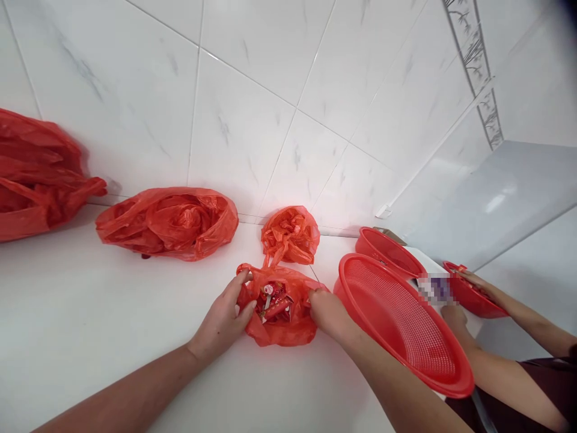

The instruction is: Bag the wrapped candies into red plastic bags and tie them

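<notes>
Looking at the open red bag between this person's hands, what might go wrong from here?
The left hand and right hand hold opposite sides of the open red bag; its thin film might tear or slip, spilling the small red packets.

The smaller red bag sits right behind it, so the two could snag.

The right forearm runs close beside the large red basket and might nudge it.
</notes>
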Available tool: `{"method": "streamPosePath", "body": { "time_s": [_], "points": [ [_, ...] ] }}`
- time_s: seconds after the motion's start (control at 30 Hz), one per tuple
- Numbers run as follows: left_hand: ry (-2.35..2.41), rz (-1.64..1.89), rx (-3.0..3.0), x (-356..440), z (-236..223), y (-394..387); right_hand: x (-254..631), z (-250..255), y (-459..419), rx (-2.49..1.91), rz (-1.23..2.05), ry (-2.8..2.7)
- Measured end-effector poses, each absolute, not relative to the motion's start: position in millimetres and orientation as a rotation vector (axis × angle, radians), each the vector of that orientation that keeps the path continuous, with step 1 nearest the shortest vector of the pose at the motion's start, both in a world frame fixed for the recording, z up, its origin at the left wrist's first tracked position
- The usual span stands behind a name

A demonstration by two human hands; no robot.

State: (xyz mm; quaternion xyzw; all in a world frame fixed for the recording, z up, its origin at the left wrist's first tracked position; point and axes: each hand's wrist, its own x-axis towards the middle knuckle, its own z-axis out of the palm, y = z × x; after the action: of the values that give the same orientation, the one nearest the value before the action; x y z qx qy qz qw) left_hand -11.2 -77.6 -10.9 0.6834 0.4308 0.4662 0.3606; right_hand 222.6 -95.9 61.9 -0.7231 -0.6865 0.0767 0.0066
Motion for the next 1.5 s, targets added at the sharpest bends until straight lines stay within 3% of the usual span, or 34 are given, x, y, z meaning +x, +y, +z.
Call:
{"method": "streamPosePath", "body": {
  "time_s": [0.43, 0.77, 0.93, 1.07, 1.2, 1.37, 1.5],
  "points": [
    [1.087, 1.242, 1.825, -13, -13, -78, 200, 109, -126, -1.949, -0.232, -2.043],
    [1.117, 1.203, 1.891, -14, -6, -82, 199, 14, -194, -1.985, 0.263, -1.172],
    [1.151, 1.225, 1.975, -17, 7, -84, 202, 2, -185, -1.771, 0.543, -0.803],
    [1.156, 1.255, 1.893, -9, 36, -76, 208, 22, -155, -1.630, 0.605, -0.942],
    [1.007, 1.413, 1.789, 4, 97, -61, 213, 62, -134, -1.484, 0.624, -1.093],
    [0.884, 1.692, 1.758, 0, 172, -56, 230, 129, -148, -1.040, 0.311, -0.860],
    [0.965, 1.610, 1.865, -15, 185, -67, 245, 143, -153, -1.079, 0.306, -0.832]
  ]
}}
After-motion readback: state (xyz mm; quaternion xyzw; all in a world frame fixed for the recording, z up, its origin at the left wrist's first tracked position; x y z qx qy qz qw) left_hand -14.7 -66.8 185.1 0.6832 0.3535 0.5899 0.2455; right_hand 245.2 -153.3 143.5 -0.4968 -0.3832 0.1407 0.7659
